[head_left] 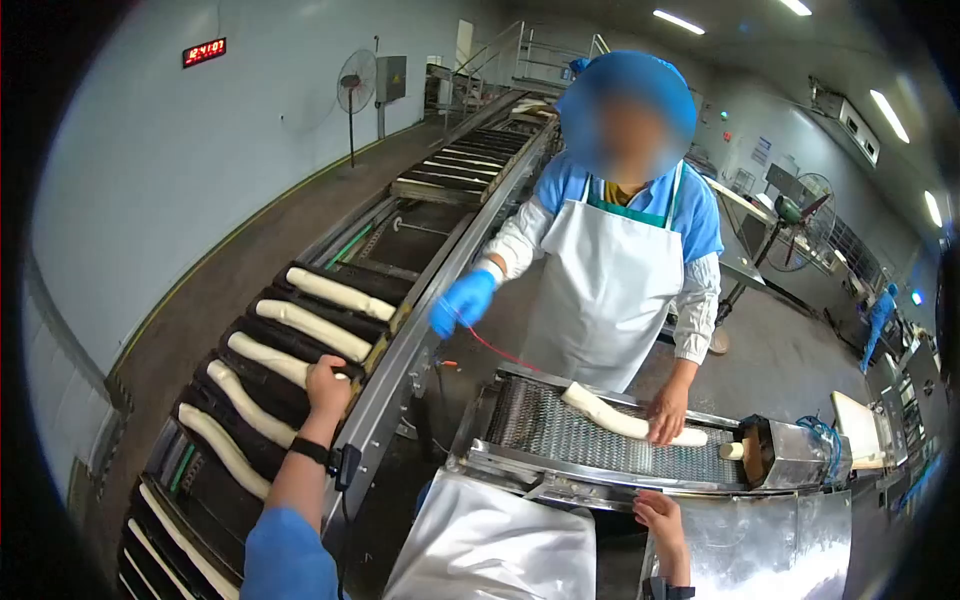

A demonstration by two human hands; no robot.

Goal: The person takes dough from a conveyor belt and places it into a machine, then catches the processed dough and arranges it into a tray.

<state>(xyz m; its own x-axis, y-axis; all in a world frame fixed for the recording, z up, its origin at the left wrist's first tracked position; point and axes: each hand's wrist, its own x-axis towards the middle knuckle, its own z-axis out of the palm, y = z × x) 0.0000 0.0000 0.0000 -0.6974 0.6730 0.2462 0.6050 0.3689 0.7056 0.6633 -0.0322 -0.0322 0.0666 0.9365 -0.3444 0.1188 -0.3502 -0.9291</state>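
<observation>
My left hand (328, 388) is closed around the right end of a long pale dough strip (268, 358), which lies in a dark trough of the tray conveyor (372, 432). More dough strips rest in the troughs on either side of it. My right hand (660, 518) holds nothing, its fingers loosely bent and apart beside the near rail of the mesh conveyor (530, 415). On that mesh lies another dough strip (600, 408), touched by the bare hand (668, 405) of a co-worker opposite. A short dough piece (733, 451) sits at the mesh's right end.
The co-worker's blue-gloved hand (462, 303) hovers above the tray conveyor's rail, by a thin red cord (495, 350). A metal housing (800, 455) stands at the mesh's right end. White sheeting (495, 545) hangs in front of me. Standing fans (356, 85) are farther off.
</observation>
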